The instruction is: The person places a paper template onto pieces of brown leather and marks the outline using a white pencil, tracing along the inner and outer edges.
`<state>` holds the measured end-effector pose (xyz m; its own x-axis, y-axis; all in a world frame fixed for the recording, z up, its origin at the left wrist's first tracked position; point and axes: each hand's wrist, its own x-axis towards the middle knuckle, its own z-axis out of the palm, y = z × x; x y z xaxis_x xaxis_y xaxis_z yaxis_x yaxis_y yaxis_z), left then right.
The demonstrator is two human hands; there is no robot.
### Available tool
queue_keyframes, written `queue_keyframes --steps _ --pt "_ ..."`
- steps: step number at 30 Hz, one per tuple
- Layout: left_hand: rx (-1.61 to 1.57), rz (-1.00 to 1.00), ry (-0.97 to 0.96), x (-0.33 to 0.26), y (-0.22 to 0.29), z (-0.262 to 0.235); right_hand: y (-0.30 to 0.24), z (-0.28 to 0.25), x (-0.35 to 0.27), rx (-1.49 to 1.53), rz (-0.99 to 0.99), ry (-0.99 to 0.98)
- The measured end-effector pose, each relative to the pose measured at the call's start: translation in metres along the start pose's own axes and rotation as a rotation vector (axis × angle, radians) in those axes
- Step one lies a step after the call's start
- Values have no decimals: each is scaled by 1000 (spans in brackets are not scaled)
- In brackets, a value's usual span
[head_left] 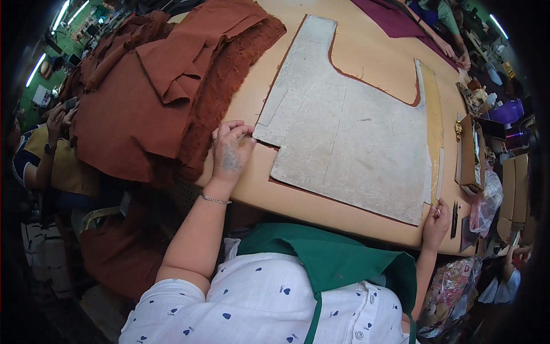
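A large grey-white cardboard pattern template [366,132] with a curved cutout lies flat on the table. Rust-brown fabric [366,207] shows as a thin border under its edges. My left hand [232,152] has its fingers closed at the template's left corner, beside the small notch; whether they also grip the fabric is hidden. At the template's lower right corner, my right hand [436,223] pinches the edge near a yellow-brown taped strip [433,123].
A thick pile of rust-brown fabric [137,109] covers the table's left side. Maroon cloth [395,20] lies at the far edge, near another person's hands [455,54]. A cardboard box [471,152] and a black pen [454,219] are on the right. Another person [51,152] is at left.
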<state>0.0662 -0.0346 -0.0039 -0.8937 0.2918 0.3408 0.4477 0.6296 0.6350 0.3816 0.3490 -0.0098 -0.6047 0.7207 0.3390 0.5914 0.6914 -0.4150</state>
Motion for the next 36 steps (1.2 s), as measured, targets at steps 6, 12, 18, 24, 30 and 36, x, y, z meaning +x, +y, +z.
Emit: queue_keyframes --steps 6,12,18,24,30,36 --pt "33 -28 -29 0 0 1 2 1 -1 -69 -73 59" --pt "-8 0 18 -1 -3 2 -5 0 0 -99 -78 49" --pt "84 130 66 1 -7 8 -1 1 -1 -99 -12 86" --pt "144 224 -13 20 24 -3 -1 -2 31 306 148 53" --pt "52 256 -129 47 43 25 -10 8 82 61 281 37" --pt "325 185 -131 36 43 42 -2 23 95 301 413 97"
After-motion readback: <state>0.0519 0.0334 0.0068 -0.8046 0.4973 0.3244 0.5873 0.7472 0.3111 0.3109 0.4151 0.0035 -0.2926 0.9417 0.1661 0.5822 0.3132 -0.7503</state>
